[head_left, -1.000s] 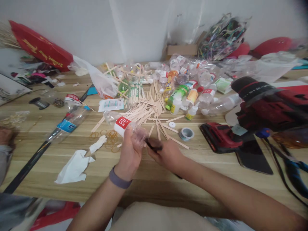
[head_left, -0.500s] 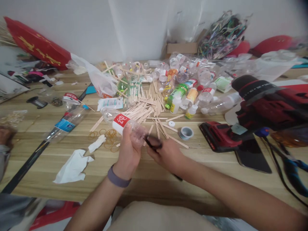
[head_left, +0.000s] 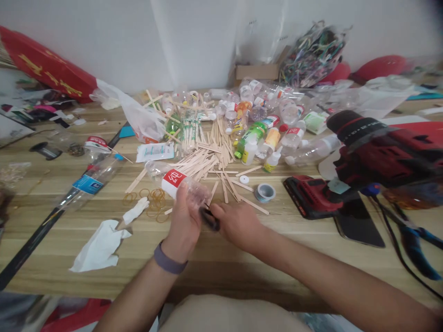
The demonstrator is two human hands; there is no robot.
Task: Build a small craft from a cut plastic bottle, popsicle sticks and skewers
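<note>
1 red-labelled bottle, frame centre, clasped in our left grip; 1 dark tool, clenched in our right grip, at the bottle's lower-right end: work begun, we judge, unfinished.

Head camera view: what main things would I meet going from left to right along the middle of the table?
Dark spool, blue-labelled plastic bottle, red-labelled plastic bottle held in the left hand, right hand, small grey spool, red-and-black cordless drill.
</note>
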